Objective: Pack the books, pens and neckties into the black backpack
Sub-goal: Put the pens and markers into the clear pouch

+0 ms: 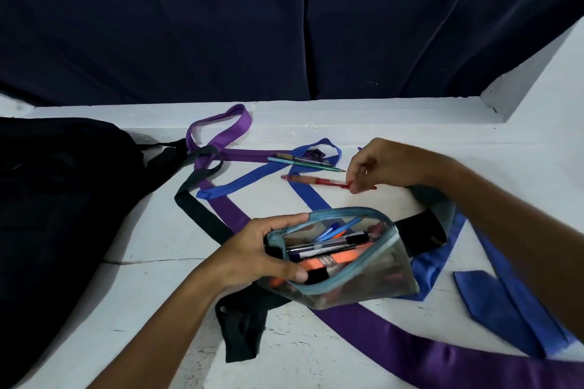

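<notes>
My left hand (268,252) grips the open end of a clear pencil pouch (357,268) with a blue zip; several pens and markers lie inside it. My right hand (382,167) pinches one end of a red pen (313,180) that lies just above the white table (158,278). Two more pens (303,161) lie behind it. A purple necktie (227,132), a blue necktie (249,181) and a black necktie (202,214) sprawl across the table. The black backpack (57,199) sits at the left. No books are in view.
A dark blue curtain (284,19) hangs behind the table. A white ledge (521,79) rises at the back right. Wide ends of the blue necktie (505,309) and the purple necktie (442,354) lie near the front right edge.
</notes>
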A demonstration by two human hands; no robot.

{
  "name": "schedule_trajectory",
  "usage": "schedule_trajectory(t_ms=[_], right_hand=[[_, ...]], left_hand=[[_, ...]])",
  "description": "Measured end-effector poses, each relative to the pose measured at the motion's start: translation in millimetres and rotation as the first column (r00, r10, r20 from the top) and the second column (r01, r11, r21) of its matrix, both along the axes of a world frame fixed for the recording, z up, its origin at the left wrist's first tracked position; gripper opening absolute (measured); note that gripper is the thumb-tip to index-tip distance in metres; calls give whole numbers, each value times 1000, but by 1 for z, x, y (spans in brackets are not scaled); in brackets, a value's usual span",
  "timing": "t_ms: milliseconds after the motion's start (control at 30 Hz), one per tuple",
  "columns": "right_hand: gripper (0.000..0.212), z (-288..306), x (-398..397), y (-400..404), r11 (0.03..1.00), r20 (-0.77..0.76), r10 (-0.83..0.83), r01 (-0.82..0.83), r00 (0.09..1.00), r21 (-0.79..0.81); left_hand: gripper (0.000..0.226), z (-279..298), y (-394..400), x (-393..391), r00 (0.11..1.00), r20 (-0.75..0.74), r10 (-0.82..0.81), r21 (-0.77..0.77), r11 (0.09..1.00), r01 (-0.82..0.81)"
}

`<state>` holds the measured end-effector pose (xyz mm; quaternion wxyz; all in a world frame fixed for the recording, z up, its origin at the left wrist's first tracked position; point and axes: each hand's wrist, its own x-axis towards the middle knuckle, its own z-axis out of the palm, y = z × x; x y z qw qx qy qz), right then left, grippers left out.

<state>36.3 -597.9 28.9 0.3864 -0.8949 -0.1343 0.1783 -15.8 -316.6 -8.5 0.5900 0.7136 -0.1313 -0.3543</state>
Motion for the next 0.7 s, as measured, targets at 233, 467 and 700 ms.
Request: schedule_trajectory(t_ms=[233,467,700], right_hand=[[4,45,-21,19,904,-217,204,-268,955,-333],[10,51,-33,40,784,-196,214,-289,957,-550],[11,30,-43,62,762,-83,237,-238,968,-603]], left_hand=[[76,3,-3,-2,1000,3,-18,-31,999,18],[68,6,-4,-3,1000,-8,0,-50,999,0],[72,8,-5,-4,1000,7,-9,-66,998,9]])
